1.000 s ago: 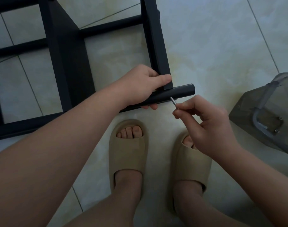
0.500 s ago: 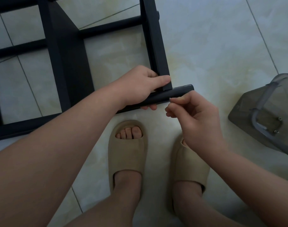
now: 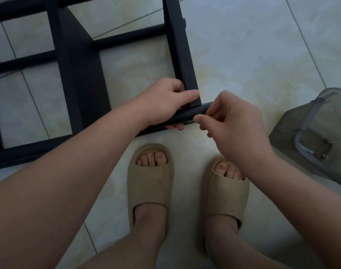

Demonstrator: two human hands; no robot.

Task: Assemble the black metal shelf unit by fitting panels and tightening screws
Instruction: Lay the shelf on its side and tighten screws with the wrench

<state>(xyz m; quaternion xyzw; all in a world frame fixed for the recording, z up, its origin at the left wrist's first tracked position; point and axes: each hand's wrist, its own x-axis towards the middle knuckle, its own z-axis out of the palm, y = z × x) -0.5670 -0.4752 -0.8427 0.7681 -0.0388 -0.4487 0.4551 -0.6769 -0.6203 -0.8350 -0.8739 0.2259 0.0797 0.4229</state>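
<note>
Mostly framed up; gripping round black metal rail (image 3: 187, 115) in left hand (image 3: 165, 102), pinching a hidden small item just beside those fingers (image 3: 176, 126) with right hand (image 3: 235, 123); yet to tighten, probably.

— How was the left hand (image 3: 165, 101) set?
— Knuckles up, fingers curled round the tube (image 3: 187, 115), thumb stretched flat on top.
— And the right hand (image 3: 237, 125)?
— Close beside it, fingers curled, thumb and forefinger pinched at the tube's end. What they pinched was hidden. Both bare forearms reached forward.
</note>
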